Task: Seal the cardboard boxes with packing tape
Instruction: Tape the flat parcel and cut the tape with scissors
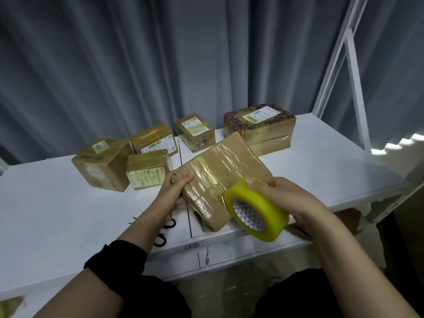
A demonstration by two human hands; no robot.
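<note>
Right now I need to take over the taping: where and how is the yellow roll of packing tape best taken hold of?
The yellow roll of packing tape is probably best hooked through its open patterned core, coming from the near left, where the hole faces. The right hand grips the top and far rim, so those are taken.

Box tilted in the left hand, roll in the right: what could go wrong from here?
1. The left hand grips the box by one edge; a tug from the tape roll in the right hand might twist it loose.
2. Its tape looks wrinkled; more could crease too.
3. The scissors lie under the left forearm near the table edge and could be knocked off.
</note>
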